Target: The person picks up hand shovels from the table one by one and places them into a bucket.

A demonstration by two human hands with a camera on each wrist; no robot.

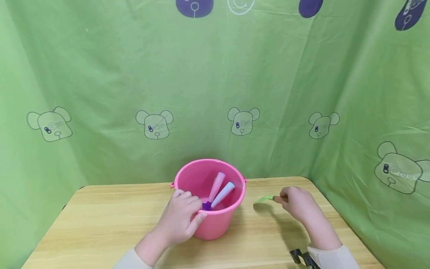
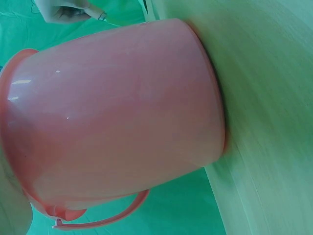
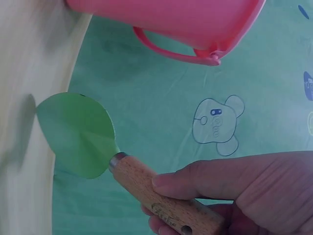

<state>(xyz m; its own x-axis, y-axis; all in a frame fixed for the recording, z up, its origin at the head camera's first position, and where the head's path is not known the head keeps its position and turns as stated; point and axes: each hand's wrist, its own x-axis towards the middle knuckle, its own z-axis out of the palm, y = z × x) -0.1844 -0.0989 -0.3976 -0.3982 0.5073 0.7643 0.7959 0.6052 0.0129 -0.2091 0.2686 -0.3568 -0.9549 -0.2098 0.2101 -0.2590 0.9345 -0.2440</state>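
Note:
A pink bucket [image 1: 215,226] stands upright on the table. My left hand [image 1: 183,215] grips its near rim, fingers over the edge and thumb outside. Inside the bucket lean a pink handle [image 1: 216,186] and a pale blue handle [image 1: 223,194], with a purple piece [image 1: 206,206] at their lower end; the rest is hidden. To the right of the bucket, my right hand [image 1: 297,201] holds a small garden trowel by its wooden handle [image 3: 161,196]. The trowel's green leaf-shaped blade [image 3: 80,134] points left and down, low over the table; whether its tip touches I cannot tell.
The wood-grain table [image 1: 117,213] reaches to a green curtain [image 1: 201,93] printed with bear heads, which hangs behind and along both sides. The bucket's pink carrying handle [image 3: 166,55] hangs down on its far side. A black strap [image 1: 304,257] sits by the right sleeve.

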